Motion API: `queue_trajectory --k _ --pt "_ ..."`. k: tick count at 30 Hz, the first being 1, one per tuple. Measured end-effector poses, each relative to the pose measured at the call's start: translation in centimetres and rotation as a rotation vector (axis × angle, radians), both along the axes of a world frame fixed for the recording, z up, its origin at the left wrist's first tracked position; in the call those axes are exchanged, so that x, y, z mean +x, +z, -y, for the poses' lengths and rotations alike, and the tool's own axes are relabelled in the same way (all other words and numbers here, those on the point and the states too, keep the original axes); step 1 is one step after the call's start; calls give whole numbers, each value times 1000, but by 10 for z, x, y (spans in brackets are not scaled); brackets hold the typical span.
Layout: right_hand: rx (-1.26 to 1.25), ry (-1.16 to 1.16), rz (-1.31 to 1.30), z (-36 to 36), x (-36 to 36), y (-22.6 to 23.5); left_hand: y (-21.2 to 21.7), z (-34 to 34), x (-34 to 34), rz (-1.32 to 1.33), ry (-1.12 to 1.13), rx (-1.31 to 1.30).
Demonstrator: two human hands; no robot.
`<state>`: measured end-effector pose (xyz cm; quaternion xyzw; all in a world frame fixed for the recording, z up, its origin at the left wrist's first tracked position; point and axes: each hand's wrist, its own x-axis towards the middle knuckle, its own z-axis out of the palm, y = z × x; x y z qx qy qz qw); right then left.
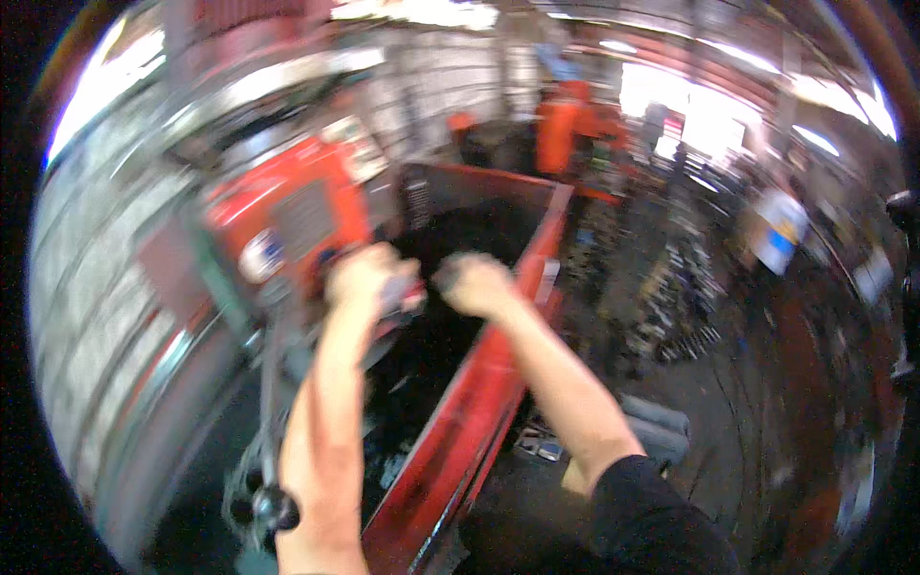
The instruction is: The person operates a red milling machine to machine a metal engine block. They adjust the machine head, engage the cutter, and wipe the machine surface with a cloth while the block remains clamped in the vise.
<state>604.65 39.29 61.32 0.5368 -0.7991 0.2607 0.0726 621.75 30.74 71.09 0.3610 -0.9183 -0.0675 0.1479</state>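
Note:
My left hand is closed at the front of a red machine head. Beside its fingers is a small grey and red part, too smeared to name, and I cannot tell whether the hand grips it. My right hand is curled into a fist above the dark inside of a long red metal trough. Whatever its fingers hold is hidden and blurred. A gap separates the two hands. Below the machine head, a metal lever with a black ball knob runs down past my left forearm.
The trough's red side wall runs between my forearms. Several small metal parts lie on the dark floor to the right, and grey cylinders lie near my right elbow. A white and blue drum stands farther right. Orange equipment is at the back.

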Motion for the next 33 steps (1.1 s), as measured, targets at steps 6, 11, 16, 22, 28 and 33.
queue_trajectory --k 6,11,16,22,28,33 --pt "263 -1 5 -68 128 -17 -16 -59 81 -103 70 -191" --pt "382 -9 -58 -84 148 -21 -21 -64 82 -95 12 -197" --pt "405 -39 -58 -81 162 -19 -20 -56 82 -71 -30 -175" --pt "374 -71 -42 -80 169 -16 -19 -59 83 -48 5 -169" --pt "340 -115 -22 -83 162 -13 -13 -62 87 -11 -24 -117" --pt "330 -124 -13 -82 153 -11 -14 -60 86 -41 -15 -88"
